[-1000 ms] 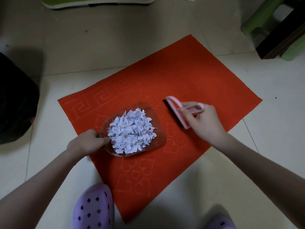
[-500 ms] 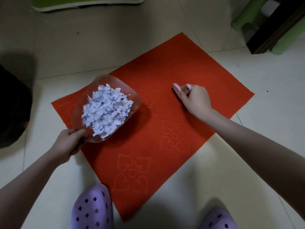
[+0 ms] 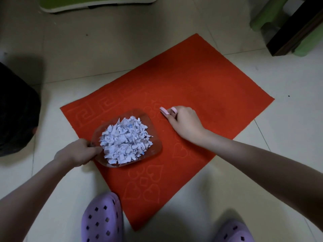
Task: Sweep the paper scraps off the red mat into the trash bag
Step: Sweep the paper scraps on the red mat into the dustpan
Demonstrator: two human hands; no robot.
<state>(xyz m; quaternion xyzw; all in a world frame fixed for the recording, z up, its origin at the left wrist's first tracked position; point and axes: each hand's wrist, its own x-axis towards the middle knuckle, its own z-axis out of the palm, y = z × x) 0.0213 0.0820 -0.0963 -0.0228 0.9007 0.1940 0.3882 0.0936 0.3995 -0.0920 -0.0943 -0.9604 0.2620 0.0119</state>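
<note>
My feet: purple clogs [image 3: 101, 219] planted on the tiled floor [image 3: 262, 172] at the mat's near corner.
Left hand: my left hand [image 3: 78, 152] is curled tight round the handle end of the clear dustpan [image 3: 154, 147], thumb on top.
Dustpan: it sits low over the mat's left part; I cannot tell whether it rests on the mat or hangs just above it.
Load: the paper scraps [image 3: 125, 138] are heaped in the pan, piled high and close to its open lip.
Right hand: my right hand [image 3: 185, 123] is closed on the small pink brush [image 3: 164, 111], knuckles down on the mat, well clear of the pan.
Mat: the red mat [image 3: 209, 95] looks swept; I see at most a speck or two near the pan.
Bag: the black trash bag [image 3: 15, 110] stands on the floor off to my left, apart from the mat's edge.
Step in hand: carrying the full pan over to the bag, I judge.
How to do it well: tip the lip up a little, move slowly and level, get the lip inside the bag's mouth before tilting, then pour gently.
Risk: the scraps are light and heaped, so a jerk could scatter them over the floor.
Far side: a green stool [image 3: 269, 16] stands beyond the mat.
</note>
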